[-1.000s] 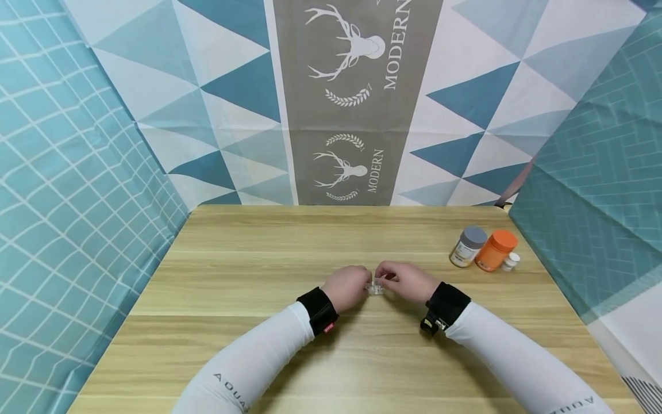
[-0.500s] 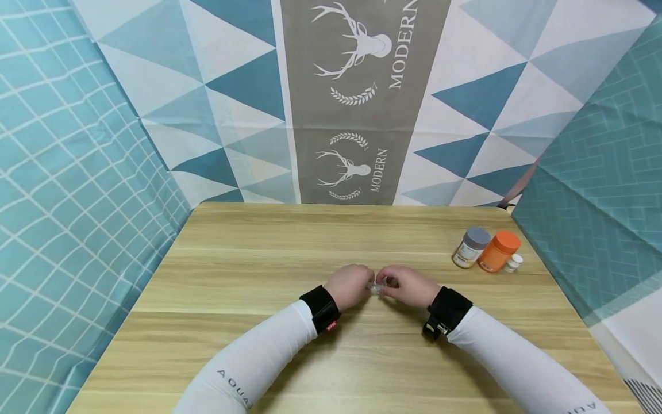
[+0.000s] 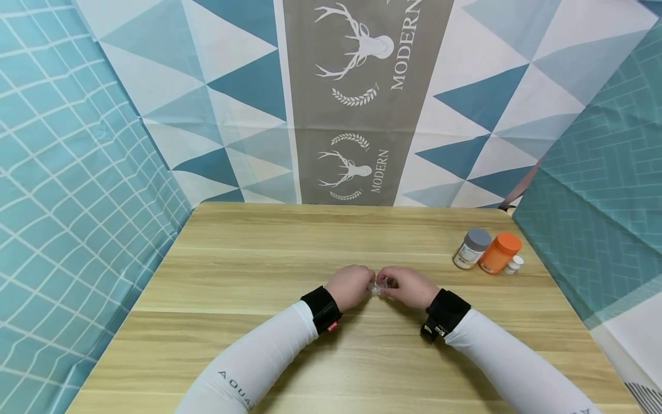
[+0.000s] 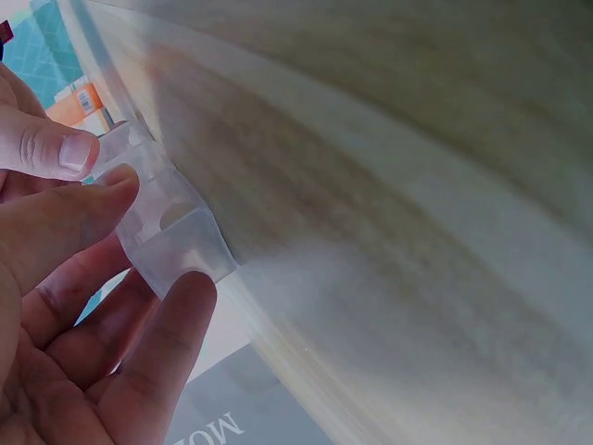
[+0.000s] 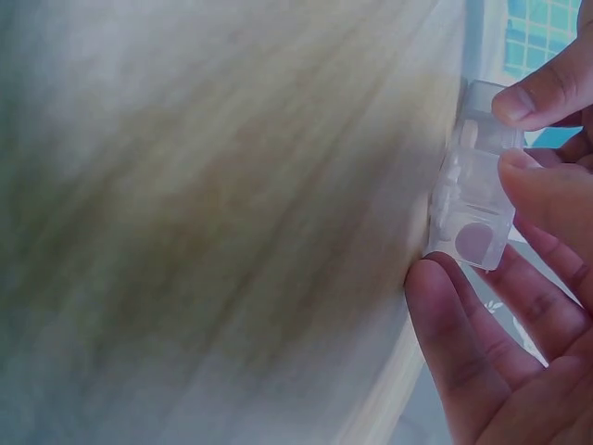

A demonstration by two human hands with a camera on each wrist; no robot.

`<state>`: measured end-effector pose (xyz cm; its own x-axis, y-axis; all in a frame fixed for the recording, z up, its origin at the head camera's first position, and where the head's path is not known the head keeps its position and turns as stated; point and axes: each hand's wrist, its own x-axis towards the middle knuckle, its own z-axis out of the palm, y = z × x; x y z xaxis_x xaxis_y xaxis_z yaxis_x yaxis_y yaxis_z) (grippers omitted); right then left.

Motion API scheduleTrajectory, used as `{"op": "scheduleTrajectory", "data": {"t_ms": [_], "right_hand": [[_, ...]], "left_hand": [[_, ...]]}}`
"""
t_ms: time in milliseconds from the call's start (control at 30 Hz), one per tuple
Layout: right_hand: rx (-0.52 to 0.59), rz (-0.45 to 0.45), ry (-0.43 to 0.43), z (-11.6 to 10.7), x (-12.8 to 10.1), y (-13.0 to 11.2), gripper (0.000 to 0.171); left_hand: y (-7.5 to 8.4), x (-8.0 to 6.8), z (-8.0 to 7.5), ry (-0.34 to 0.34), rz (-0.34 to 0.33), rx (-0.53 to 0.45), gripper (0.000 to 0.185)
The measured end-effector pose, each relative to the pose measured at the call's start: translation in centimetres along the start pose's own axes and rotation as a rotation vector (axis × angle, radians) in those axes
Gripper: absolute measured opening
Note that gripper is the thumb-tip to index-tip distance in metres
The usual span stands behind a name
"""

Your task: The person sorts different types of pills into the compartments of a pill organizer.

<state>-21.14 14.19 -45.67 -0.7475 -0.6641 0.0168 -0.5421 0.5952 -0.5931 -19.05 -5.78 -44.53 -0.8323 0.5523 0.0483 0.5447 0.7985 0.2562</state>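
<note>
A small clear plastic pill box (image 3: 376, 289) with several compartments sits on the table between my two hands. In the left wrist view the pill box (image 4: 171, 218) has thumbs from both hands at its top edge. My left hand (image 3: 350, 286) grips its left end, with the thumb on top and a finger against the side. My right hand (image 3: 411, 286) holds the right end between thumb and fingers. A round tablet (image 5: 474, 241) shows through the wall of one compartment in the right wrist view, and paler pieces lie in others. Whether a lid is raised, I cannot tell.
At the table's right rear stand a grey-capped bottle (image 3: 472, 248), an orange bottle (image 3: 499, 253) and a small white bottle (image 3: 514, 264). The wooden table (image 3: 258, 241) meets patterned cloth at the back and sides.
My right fingers have come down closer onto the pill box since a second ago. My left hand keeps its place on the box. The head view has shifted slightly.
</note>
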Motion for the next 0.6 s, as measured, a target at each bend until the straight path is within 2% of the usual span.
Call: {"op": "scheduleTrajectory", "data": {"t_ms": [233,400,600], "right_hand": [[-0.022,0.011,0.018,0.4,0.0,0.3,0.016],[-0.036,0.021,0.016,0.3,0.2,0.5,0.021],[-0.012,0.113,0.046,-0.4,0.1,0.5,0.048]], "left_hand": [[-0.1,0.3,-0.1,-0.031,-0.013,0.005,0.008],[-0.5,-0.1,-0.6,-0.019,-0.050,0.003,0.035],[-1.5,-1.9,-2.1,0.039,-0.094,-0.004,0.056]]}}
